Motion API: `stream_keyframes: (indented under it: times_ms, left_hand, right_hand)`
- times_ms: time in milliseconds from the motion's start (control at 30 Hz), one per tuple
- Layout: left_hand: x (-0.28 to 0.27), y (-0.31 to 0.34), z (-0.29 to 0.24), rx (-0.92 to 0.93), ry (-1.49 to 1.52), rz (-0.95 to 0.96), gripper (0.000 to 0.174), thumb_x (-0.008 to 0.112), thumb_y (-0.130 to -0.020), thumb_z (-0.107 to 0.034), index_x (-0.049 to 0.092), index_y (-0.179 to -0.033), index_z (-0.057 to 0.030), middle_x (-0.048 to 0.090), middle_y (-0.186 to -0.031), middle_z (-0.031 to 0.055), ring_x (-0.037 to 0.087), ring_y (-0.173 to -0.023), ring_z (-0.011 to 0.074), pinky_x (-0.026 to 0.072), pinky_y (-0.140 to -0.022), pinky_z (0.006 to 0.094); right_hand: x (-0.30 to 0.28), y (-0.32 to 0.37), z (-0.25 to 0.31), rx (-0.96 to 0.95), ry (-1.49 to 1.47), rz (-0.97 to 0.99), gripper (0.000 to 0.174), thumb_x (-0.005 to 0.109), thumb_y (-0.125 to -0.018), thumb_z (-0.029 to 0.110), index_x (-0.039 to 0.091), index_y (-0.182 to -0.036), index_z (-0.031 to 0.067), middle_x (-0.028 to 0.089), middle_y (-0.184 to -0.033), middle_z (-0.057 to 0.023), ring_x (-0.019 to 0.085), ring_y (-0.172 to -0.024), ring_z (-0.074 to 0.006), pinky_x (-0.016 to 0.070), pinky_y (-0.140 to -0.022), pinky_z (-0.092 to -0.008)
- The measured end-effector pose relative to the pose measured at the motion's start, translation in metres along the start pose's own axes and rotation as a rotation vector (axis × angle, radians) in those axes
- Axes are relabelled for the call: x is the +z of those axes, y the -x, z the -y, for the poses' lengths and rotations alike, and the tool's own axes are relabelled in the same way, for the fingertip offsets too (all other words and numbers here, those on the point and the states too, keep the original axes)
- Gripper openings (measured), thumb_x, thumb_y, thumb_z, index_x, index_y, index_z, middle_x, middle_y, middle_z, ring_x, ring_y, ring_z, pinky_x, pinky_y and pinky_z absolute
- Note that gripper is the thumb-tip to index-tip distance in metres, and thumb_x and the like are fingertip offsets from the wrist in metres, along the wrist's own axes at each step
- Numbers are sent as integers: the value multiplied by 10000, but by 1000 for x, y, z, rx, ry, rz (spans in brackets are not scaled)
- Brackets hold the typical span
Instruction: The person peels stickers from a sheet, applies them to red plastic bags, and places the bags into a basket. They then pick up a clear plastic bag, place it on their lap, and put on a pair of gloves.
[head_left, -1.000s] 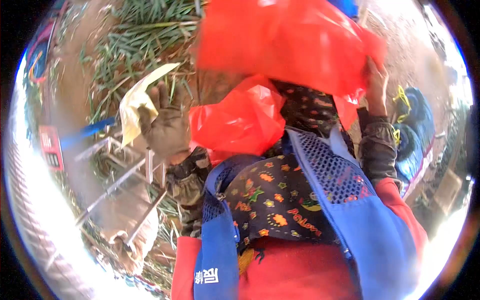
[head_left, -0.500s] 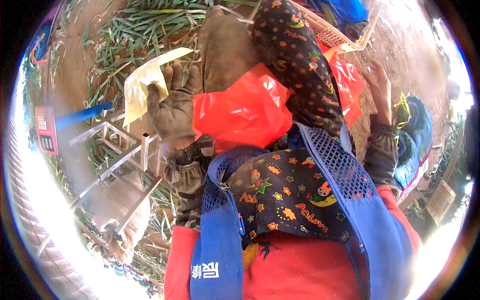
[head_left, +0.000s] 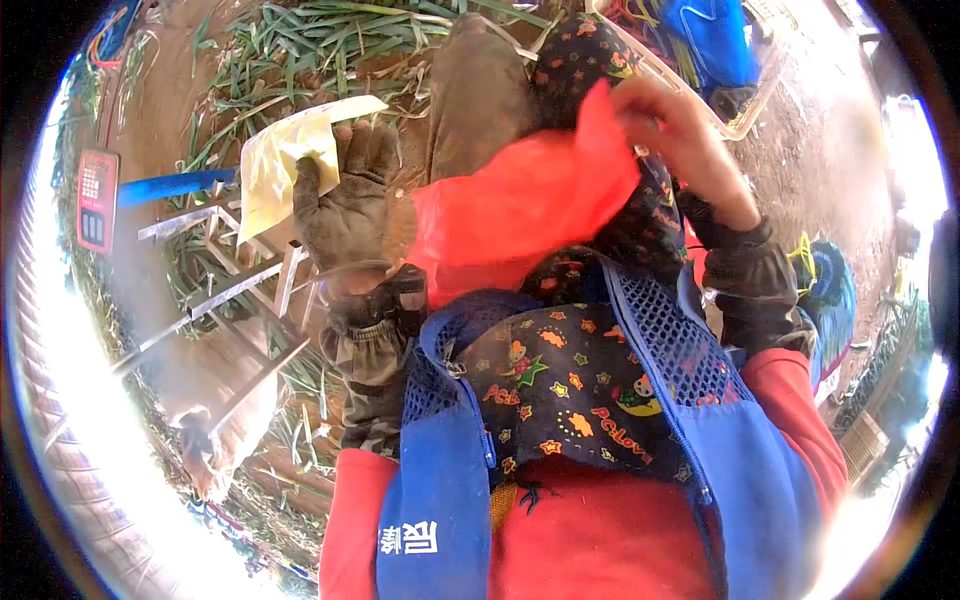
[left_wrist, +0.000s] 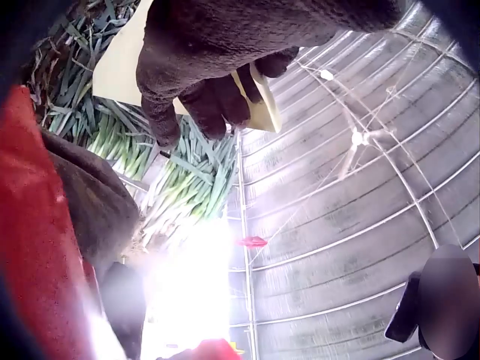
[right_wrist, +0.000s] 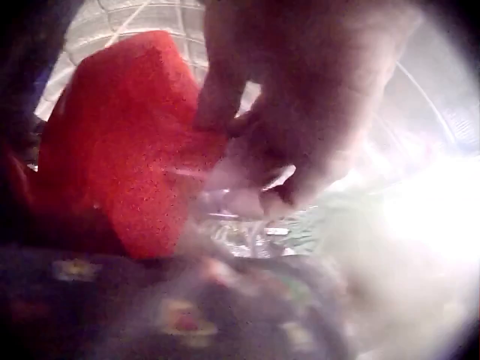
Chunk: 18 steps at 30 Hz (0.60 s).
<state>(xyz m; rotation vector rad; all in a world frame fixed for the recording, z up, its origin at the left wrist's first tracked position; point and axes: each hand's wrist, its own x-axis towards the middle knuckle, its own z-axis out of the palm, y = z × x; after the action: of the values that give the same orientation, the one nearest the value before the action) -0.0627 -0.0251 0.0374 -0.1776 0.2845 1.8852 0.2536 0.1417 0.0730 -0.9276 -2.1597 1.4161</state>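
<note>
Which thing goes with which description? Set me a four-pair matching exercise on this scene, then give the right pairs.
1. Left hand
2. Right hand
3. Vest
4. Basket

A. bare, gripping red plastic
B. holds something blue
C. gloved, holding a yellow sheet
D. blue, partly mesh

Right pairs: 1-C, 2-A, 3-D, 4-B.

Brown earth floor point(head_left: 820, 150) spreads at two o'clock in the head view, a metal frame point(head_left: 235, 288) at nine. In the left wrist view, a ribbed roof point(left_wrist: 337, 251) curves at three o'clock, white glare point(left_wrist: 187, 285) at seven.
</note>
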Motion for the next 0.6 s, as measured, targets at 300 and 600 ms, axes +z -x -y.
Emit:
stream_keyframes:
  times_ms: [300,600]
  left_hand:
    - [6,-26,24,-139,-88,49,385,592,-928,-213,564,-1164,90,573,-1233,292,510,-1228,419,295,-1158,531]
    - [42,-29,58,-188,-265,30,338,561,-950,-145,496,-1218,51,585,-1165,299,563,-1144,431,387,-1081,604]
  right_hand:
    - [-117,83,-112,81,-150,-1033,126,606,-934,111,643,-1000,10,645,-922,-38,576,-769,-99,464,-679,-247]
    - [-58,218,-271,320,-172,-1384,114,554,-963,96,618,-1029,27,657,-931,-42,598,-815,-97,500,-713,-256]
